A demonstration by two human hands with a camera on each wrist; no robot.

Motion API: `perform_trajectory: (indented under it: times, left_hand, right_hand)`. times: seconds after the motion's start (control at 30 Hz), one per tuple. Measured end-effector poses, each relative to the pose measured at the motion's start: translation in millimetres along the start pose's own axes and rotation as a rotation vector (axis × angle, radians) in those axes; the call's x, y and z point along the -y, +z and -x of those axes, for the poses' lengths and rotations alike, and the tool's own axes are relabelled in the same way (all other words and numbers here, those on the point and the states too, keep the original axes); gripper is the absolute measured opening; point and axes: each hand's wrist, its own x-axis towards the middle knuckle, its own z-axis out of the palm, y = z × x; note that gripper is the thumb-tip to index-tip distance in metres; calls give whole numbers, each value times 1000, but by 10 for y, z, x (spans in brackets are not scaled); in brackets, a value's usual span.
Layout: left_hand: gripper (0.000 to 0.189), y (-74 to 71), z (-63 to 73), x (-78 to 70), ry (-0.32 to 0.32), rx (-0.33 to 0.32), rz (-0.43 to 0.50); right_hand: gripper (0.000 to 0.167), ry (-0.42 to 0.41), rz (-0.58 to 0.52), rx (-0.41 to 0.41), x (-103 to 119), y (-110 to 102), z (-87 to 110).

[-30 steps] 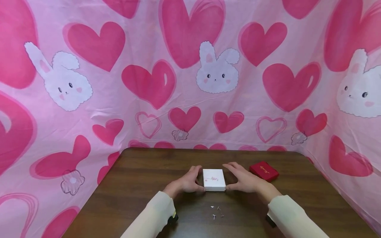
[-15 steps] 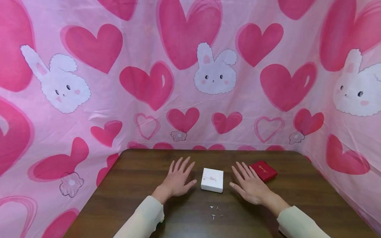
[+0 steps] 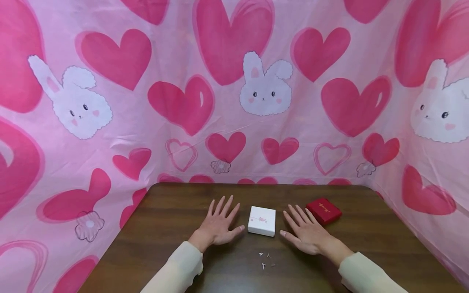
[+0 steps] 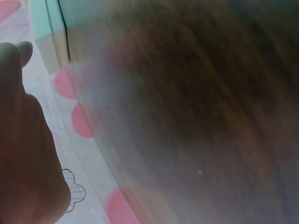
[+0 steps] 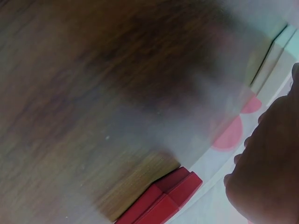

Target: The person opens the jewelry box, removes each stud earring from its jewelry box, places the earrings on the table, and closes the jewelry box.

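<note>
A small white lidded box with a pink print on its top lies on the brown table between the two hands. To its left the left hand lies palm down with spread, straight fingers, its thumb tip close to the box. On the other side the right hand lies likewise, thumb pointing toward the box; nothing is in either hand. Several tiny stud earrings are scattered in front of the box. Beyond the right hand's fingers is a red box with gold lettering, also seen in the right wrist view.
The dark wooden table has rounded far corners. Pink cloth with hearts and rabbit faces hangs behind it and at both sides.
One second ago both hands were at the white box's sides. They have since drawn apart from it and flattened out, and the box now sits slightly turned.
</note>
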Motion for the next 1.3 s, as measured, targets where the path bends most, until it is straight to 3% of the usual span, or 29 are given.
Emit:
perform_trajectory:
  times: [0.3,0.63,1.3]
  left_hand:
    - [86,10,-7,28,-10,-13,27]
    - [86,-29,46,-16,-45,15,47]
    - [83,-9,63,-18,-89,61,108]
  right_hand:
    - [79,-34,-37,-37,-63,71,-30]
    - [79,33,-35,21,-33,10,11]
    - [80,58,-37,55,-52,-11,2]
